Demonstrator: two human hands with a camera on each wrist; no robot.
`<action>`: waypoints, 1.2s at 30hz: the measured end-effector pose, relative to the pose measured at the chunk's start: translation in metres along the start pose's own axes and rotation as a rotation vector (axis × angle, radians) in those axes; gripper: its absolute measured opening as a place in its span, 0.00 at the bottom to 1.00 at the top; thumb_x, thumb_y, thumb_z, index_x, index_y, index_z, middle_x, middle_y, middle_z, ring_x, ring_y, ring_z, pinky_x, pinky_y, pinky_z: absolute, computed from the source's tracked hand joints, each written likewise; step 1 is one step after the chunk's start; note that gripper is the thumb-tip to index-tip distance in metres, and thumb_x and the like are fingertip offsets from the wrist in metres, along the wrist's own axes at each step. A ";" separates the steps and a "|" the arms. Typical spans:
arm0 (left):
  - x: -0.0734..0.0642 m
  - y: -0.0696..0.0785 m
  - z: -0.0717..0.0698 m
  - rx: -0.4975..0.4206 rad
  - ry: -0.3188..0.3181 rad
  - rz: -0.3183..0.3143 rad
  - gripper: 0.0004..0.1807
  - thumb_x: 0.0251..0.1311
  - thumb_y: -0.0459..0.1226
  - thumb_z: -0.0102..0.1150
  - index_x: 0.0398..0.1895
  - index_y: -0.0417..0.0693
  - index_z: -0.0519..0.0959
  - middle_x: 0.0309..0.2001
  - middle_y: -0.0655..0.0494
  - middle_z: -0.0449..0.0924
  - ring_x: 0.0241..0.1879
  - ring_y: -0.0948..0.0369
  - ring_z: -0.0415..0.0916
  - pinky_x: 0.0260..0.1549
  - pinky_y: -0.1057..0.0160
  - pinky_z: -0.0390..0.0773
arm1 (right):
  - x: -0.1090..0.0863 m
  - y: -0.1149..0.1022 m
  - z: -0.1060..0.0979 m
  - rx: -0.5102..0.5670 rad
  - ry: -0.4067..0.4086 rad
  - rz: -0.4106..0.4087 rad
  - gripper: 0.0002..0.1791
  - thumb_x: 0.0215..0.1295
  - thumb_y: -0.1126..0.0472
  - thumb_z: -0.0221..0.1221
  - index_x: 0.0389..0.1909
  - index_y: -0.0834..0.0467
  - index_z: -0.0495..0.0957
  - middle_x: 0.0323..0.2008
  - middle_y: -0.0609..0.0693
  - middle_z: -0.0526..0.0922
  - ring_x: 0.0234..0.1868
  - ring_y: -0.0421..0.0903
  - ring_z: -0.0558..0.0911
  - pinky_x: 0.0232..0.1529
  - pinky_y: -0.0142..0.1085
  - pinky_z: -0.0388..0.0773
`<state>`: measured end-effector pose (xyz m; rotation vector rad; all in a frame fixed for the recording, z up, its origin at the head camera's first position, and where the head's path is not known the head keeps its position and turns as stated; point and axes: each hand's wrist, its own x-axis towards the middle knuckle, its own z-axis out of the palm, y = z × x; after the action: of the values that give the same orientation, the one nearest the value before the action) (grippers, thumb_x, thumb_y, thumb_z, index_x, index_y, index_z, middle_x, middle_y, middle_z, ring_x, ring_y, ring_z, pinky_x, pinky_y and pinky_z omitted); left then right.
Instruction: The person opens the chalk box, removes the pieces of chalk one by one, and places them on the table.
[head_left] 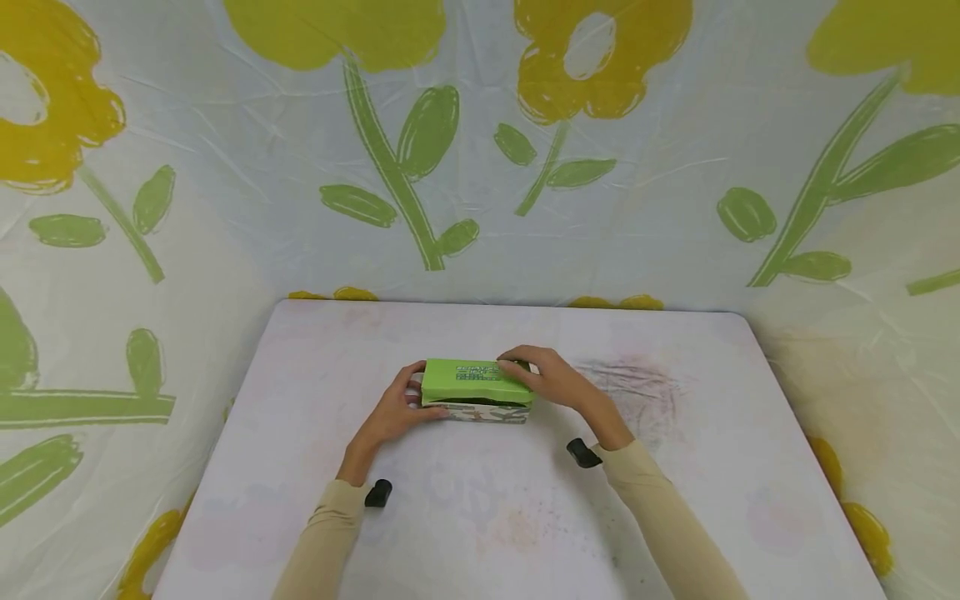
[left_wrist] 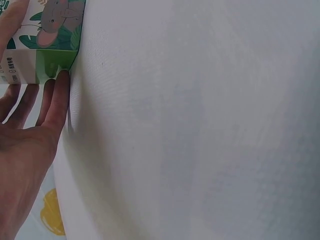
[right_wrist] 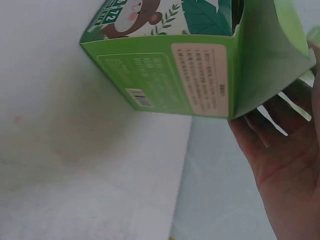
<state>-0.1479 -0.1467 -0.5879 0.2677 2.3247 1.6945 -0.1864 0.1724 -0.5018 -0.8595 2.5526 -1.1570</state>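
Observation:
A green cardboard box (head_left: pixel 487 413) with printed animals lies lengthwise on the table, its green lid (head_left: pixel 461 382) slightly raised along the front, leaving a dark gap. My left hand (head_left: pixel 392 414) holds the box's left end, thumb at the front and fingers spread along the end face. The left wrist view shows those fingers against the green and white end of the box (left_wrist: pixel 55 61). At the right end my right hand (head_left: pixel 553 377) grips the lid, thumb on top. In the right wrist view its fingers reach behind the lifted flap (right_wrist: pixel 270 65); the box's contents are hidden.
The box stands on a white table (head_left: pixel 480 525) with dark smudges to the right of the right hand. A flower-printed cloth (head_left: pixel 637 217) hangs behind the table and along both sides. Black straps or devices (head_left: pixel 378 493) sit at both wrists.

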 end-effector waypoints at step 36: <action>0.001 0.005 -0.001 -0.006 -0.018 0.055 0.55 0.55 0.33 0.78 0.80 0.42 0.52 0.73 0.39 0.59 0.57 0.46 0.71 0.55 0.44 0.77 | -0.015 0.038 0.014 0.419 0.376 0.207 0.15 0.74 0.58 0.64 0.51 0.65 0.79 0.46 0.58 0.84 0.48 0.42 0.83 0.56 0.37 0.80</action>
<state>-0.1489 -0.1456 -0.5828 0.3479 2.3192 1.7166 -0.1846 0.1925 -0.5398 -0.2943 2.4373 -1.8287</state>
